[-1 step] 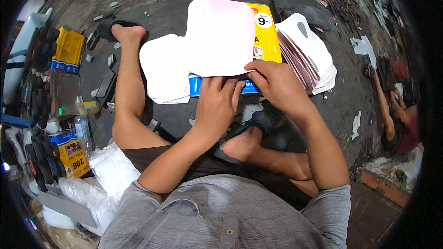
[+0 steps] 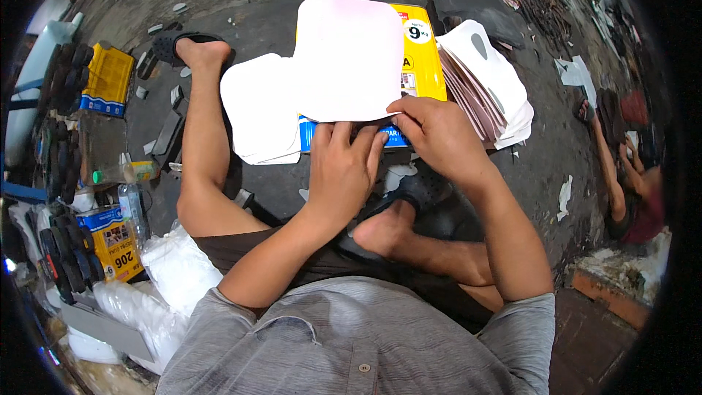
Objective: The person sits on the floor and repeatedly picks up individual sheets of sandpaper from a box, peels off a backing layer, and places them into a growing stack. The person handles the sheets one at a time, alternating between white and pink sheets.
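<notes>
A pale white sheet with rounded corners [image 2: 351, 58] lies over the top of a yellow and blue tin [image 2: 424, 51]. With thumb and forefinger, my right hand [image 2: 446, 135] pinches the sheet's near right corner. My left hand [image 2: 340, 168] rests against the tin's blue near side, its fingers stretched out and apart, with some fingertips tucked under the sheet's near edge. To the left, more white rounded sheets [image 2: 256, 113] lie stacked, partly overlapped by the top sheet. A fanned pile of similar sheets [image 2: 486, 88], some with brownish-pink sides, leans right of the tin.
My legs spread around the tin on the dark floor, feet in black clogs [image 2: 172, 44]. At left stand yellow tins [image 2: 108, 77], plastic bottles [image 2: 131, 208] and white plastic bags [image 2: 175, 263]. Scraps litter the ground. Another person [image 2: 640, 197] sits at the far right.
</notes>
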A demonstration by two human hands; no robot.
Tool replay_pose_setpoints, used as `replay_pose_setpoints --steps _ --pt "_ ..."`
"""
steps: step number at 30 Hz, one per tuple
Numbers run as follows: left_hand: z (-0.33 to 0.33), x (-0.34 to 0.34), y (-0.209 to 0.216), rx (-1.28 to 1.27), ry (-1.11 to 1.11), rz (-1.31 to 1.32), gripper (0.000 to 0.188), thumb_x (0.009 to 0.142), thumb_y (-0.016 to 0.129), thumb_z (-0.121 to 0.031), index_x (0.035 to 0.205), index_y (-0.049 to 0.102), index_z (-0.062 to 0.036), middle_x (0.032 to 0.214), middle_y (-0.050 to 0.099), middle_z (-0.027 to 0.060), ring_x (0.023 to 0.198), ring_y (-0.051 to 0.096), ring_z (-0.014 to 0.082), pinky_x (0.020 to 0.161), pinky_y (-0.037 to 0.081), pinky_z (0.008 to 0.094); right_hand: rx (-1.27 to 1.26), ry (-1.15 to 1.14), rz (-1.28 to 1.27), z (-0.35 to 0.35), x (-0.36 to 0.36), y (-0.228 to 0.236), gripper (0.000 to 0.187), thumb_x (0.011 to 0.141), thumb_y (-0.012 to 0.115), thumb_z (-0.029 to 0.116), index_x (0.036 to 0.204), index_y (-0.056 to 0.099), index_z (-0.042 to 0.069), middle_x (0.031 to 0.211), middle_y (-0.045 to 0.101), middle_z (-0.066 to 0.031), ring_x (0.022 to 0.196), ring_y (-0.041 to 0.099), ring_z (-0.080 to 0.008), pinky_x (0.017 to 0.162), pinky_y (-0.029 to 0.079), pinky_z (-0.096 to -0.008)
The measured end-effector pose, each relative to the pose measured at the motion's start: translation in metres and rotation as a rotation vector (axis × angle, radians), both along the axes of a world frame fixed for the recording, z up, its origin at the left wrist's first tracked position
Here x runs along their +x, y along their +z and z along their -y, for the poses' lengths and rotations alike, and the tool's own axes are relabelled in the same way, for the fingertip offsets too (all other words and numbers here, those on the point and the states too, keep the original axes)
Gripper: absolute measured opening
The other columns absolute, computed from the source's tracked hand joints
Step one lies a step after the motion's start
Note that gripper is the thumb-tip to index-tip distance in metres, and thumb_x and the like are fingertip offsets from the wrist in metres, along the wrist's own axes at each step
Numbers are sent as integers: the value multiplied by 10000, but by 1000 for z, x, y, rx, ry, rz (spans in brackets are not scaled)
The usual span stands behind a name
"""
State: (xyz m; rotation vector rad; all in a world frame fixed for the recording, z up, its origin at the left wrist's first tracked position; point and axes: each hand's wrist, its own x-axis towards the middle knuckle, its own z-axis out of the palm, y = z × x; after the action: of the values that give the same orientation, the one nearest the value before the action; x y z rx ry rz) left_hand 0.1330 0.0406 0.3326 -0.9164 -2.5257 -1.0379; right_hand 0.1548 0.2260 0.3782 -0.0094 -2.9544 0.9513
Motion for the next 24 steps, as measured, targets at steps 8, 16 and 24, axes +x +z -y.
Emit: replay_pose_setpoints --steps 8,16,24 --pt "4 14 -6 -151 89 -27 284 959 714 -304 1202 755 -163 1028 556 69 996 515 268 898 346 459 -28 -1 -81 0 2 -10 196 975 676 172 1051 739 3 1021 733 -211 948 710 -389 841 559 -456" --pt "3 10 -7 -151 80 -52 309 956 724 -309 1239 769 -192 1005 551 61 988 501 267 884 343 451 -27 -71 8 -2 -8 0 264 999 666 218 1096 744 -15 1022 747 -225 922 725 -394 830 560 -445" --pt "2 9 -7 -152 72 -33 319 951 732 -309 1253 776 -219 993 544 71 967 485 280 864 346 447 -56 -105 4 -2 -10 6 256 1011 609 227 1021 724 -2 989 719 -254 929 695 -439 831 545 -521"
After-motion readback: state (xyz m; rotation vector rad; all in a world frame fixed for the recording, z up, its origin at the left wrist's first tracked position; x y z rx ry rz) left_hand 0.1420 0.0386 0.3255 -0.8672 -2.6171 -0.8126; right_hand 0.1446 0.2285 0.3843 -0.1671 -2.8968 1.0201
